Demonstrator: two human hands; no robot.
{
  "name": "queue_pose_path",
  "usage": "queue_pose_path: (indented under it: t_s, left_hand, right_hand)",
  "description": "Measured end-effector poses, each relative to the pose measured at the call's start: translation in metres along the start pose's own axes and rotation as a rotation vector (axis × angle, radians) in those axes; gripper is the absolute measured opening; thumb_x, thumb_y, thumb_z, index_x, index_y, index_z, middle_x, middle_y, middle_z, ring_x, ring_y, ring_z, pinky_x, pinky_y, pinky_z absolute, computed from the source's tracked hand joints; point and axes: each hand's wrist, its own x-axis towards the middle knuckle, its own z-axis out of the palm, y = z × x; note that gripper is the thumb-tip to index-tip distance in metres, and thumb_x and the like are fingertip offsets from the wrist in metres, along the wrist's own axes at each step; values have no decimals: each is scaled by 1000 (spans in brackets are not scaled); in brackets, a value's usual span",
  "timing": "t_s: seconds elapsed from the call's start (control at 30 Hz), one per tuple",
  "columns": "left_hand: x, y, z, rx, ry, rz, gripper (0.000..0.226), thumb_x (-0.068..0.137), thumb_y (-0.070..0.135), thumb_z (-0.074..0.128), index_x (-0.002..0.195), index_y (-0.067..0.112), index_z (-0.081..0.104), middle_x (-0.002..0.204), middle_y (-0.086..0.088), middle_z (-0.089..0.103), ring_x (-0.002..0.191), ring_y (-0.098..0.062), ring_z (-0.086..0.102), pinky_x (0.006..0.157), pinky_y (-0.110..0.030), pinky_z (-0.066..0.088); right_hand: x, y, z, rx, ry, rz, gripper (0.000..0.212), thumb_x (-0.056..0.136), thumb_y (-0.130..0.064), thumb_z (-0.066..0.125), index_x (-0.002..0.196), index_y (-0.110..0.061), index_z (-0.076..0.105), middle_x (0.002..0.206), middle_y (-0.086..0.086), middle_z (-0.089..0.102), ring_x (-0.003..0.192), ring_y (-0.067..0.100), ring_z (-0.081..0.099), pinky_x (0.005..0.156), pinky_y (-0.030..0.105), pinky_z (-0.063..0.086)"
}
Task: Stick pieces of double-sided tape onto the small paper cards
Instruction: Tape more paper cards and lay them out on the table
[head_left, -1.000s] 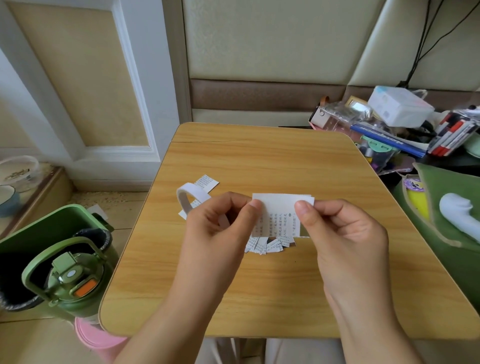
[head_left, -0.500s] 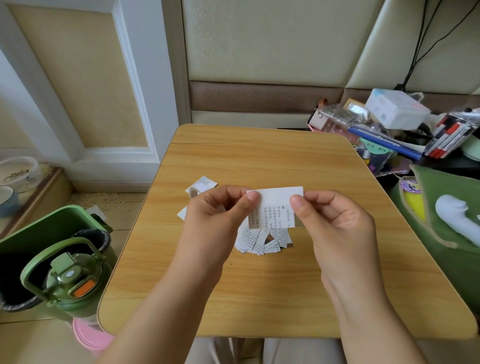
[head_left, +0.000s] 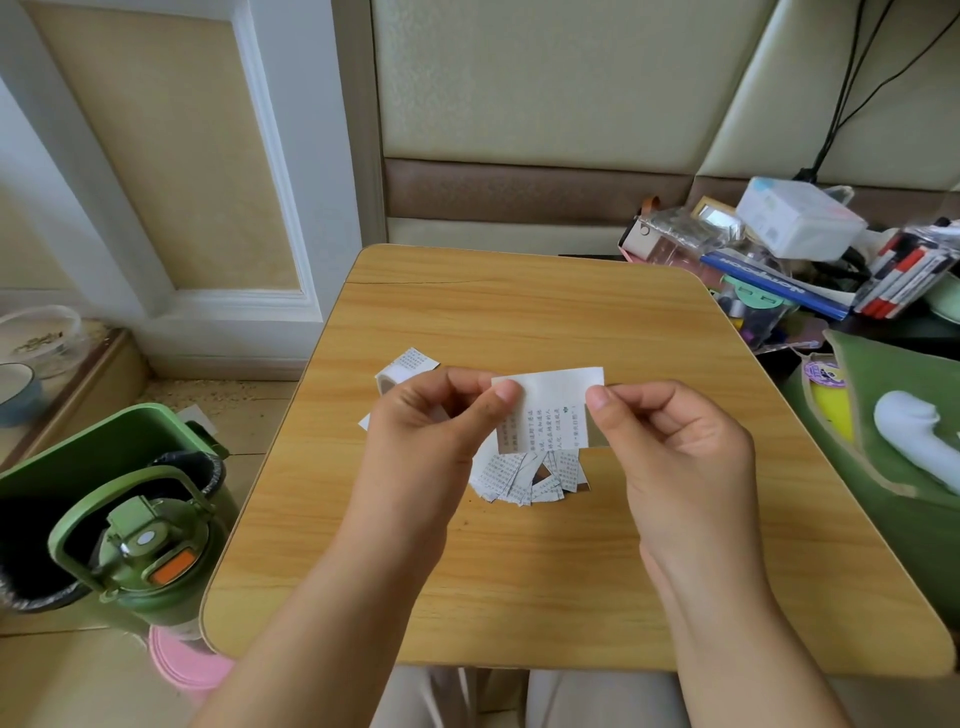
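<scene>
Both hands hold one small printed paper card (head_left: 550, 410) above the wooden table (head_left: 519, 322). A white strip of double-sided tape (head_left: 558, 378) lies along the card's top edge. My left hand (head_left: 431, 431) pinches the card's left side with thumb and forefinger. My right hand (head_left: 675, 441) pinches its right side. Under the card a fanned pile of several printed cards (head_left: 524, 475) rests on the table. The white tape roll (head_left: 389, 378) peeks out behind my left hand, beside another loose card (head_left: 415, 358).
A green bin (head_left: 78, 467) with a green bottle (head_left: 150, 556) stands left of the table, with a pink object (head_left: 182, 665) below. To the right lie cluttered pens, boxes and books (head_left: 779, 260) and a green pouch (head_left: 893, 415).
The card has risen slightly and the tape strip now lies flat along its top edge. Both hands keep their pinch.
</scene>
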Motion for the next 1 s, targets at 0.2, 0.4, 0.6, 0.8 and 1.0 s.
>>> queue_pose_path:
  t_s: [0.2, 0.4, 0.6, 0.8, 1.0]
  left_hand:
    - [-1, 0, 0, -6, -10, 13, 10, 78, 8, 69, 69, 11, 66, 52, 12, 55, 46, 0, 47, 51, -10, 38]
    - [0, -1, -2, 8, -27, 8, 13, 76, 10, 73, 67, 14, 65, 52, 13, 53, 48, -2, 46, 54, -13, 38]
    - [3, 2, -7, 132, -140, -11, 10, 70, 22, 71, 62, 23, 66, 53, 11, 48, 53, -5, 39, 55, -18, 32]
    - [3, 10, 0, 189, -173, 66, 13, 84, 7, 66, 72, 11, 68, 47, 16, 53, 45, 4, 46, 48, -6, 33]
    - [-2, 5, 3, 67, -95, 72, 14, 85, 6, 64, 71, 11, 67, 52, 14, 57, 48, 3, 48, 50, -8, 37]
  right_hand:
    - [0, -1, 0, 1, -1, -16, 18, 79, -4, 71, 68, -17, 64, 63, -5, 69, 58, 3, 60, 57, 12, 46]
    - [-1, -1, 0, 4, -12, -25, 23, 78, -2, 72, 65, -19, 65, 62, -4, 69, 58, 4, 59, 57, 13, 46]
    - [1, -4, -4, -83, -112, -64, 19, 78, -2, 73, 67, -17, 65, 65, -3, 70, 60, 6, 61, 59, 16, 48]
    - [4, -12, -7, -166, -211, -113, 18, 78, -5, 74, 69, -18, 67, 72, -1, 72, 67, 12, 67, 65, 25, 53]
    - [0, -11, -2, -77, -178, -11, 16, 79, -9, 72, 67, -19, 67, 67, -3, 70, 62, 6, 63, 60, 18, 49]
